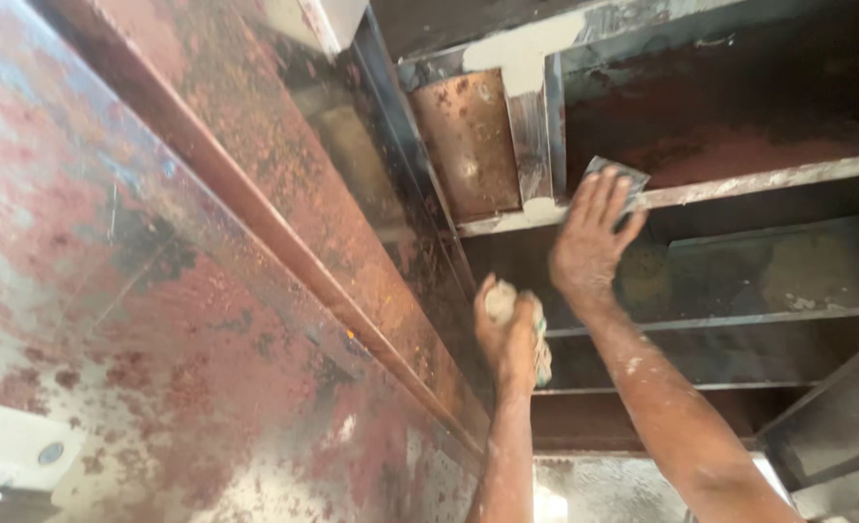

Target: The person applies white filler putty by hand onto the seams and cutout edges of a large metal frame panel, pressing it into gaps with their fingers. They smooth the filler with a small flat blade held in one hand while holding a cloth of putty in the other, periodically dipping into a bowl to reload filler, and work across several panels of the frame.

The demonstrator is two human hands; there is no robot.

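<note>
Rust covers most of what shows: one wide metal panel point(139, 291) on the left, mottled red-brown and grey, crossed by one long diagonal rib point(284, 242) of the same rusted steel. To the right stand several horizontal steel ledges, one above the other, like shelves; the upper ledge point(768, 179) has a pale, scraped front edge, and the recess above it is coated in reddish rust. One short upright bracket point(536, 126) meets that ledge, and pale filler paste point(517, 48) is smeared along its top and at its foot.

Two hands are in view, both dusted with whitish powder. The right hand point(589, 237) is spread wide, fingers flat, pressing one thin, flat, grey blade-like scraper point(618, 174) against the ledge just beside the foot of the bracket; only the scraper's upper corner shows past the fingertips. The left hand point(509, 334) is lower and a little left, curled shut around one pale, rounded lump of putty point(499, 300), with the edge of a small flat piece point(543, 353), greenish and pale, showing at its right side; what that piece is cannot be told. One small light plate point(13, 450) sits at the lower left corner.
</note>
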